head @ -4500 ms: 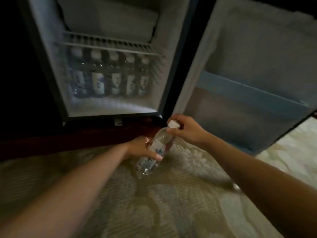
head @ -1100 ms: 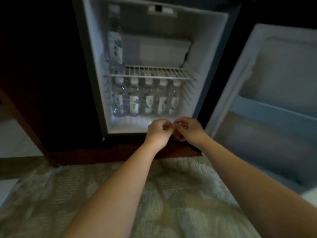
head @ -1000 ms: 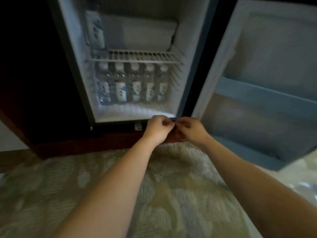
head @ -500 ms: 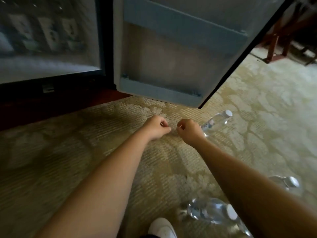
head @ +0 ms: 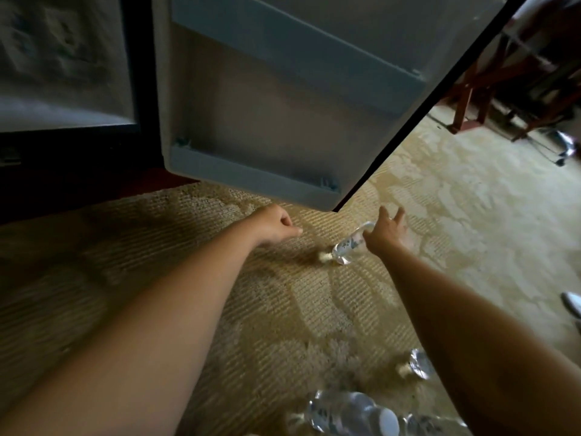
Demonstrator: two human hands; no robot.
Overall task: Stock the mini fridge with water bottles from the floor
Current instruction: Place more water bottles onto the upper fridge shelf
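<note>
Just below the fridge door, the right hand, fingers spread, hovers over the lying bottle; if nudged, it may roll away. The left hand is curled and empty.

Below me spreads a beige carpet with a ribbed weave and a pale leafy pattern, shadowed on my left and brightly lit off to my right. Along its far left edge runs a dark reddish wooden plinth. At the upper right stand red-brown wooden furniture legs, with a shiny metal piece near them, too blurred to name.
</note>
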